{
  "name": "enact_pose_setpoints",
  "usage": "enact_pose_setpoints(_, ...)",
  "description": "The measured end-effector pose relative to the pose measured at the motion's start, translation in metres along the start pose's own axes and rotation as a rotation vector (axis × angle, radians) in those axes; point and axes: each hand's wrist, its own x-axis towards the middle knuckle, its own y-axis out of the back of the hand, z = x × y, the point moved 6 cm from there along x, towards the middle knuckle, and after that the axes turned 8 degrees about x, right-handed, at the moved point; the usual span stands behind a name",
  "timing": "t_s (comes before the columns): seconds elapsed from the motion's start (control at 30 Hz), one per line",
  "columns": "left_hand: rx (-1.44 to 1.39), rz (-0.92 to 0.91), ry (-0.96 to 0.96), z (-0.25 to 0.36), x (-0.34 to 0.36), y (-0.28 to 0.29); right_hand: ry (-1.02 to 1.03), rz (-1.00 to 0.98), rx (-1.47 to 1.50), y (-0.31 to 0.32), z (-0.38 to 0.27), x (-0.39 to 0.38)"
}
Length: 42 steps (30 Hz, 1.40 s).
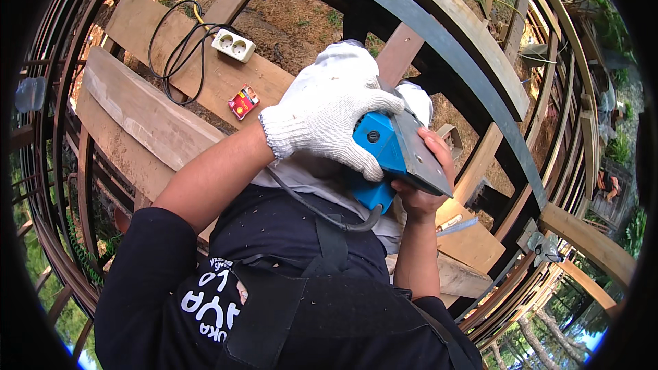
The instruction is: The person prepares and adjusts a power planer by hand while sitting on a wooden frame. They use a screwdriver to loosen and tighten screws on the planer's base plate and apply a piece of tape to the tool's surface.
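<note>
A blue electric planer (385,147) is held up over my lap, tilted so that its flat dark metal sole (426,156) faces up and to the right. My left hand (329,106), in a white knit glove, wraps round the blue body from the left, with thumb and fingers spread over it. The bare right hand (419,200) clasps the planer's lower right end, its fingertips lying on the sole's edge. From the tool's near end a black power cord (349,226) runs left across my waist.
A white socket strip (234,45) and coiled black cable (168,72) lie on a plank (133,20) at the left. Nearby sits a red packet (244,101). A wooden-handled tool (449,223) rests on a board at the right. Gaps separate the beams.
</note>
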Motion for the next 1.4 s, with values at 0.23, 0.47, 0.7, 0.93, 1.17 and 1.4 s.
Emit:
enact_pose_setpoints(0.23, -0.129, -0.081, 0.038, -0.003, 0.001, -0.009, -0.144, 0.196, 0.025, -0.002, 0.010, -0.020)
enact_pose_setpoints(0.47, -0.194, 0.001, 0.027, -0.015, 0.005, -0.008, -0.106, 0.255, 0.017, -0.010, 0.009, -0.003)
enact_pose_setpoints(0.7, -0.423, -0.014, 0.154, -0.038, 0.001, -0.018, -0.148, 0.265, -0.081, -0.014, -0.003, 0.027)
enact_pose_setpoints(0.93, -0.579, 0.051, 0.269, -0.056, -0.008, -0.036, -0.143, 0.258, -0.108, -0.014, -0.009, 0.039)
enact_pose_setpoints(1.17, -0.486, 0.027, 0.254, -0.062, -0.011, -0.038, -0.042, 0.273, -0.092, -0.011, -0.010, 0.043)
enact_pose_setpoints(1.4, -0.715, 0.023, 0.267, -0.062, -0.010, -0.038, -0.037, 0.296, -0.119, -0.012, -0.008, 0.048)
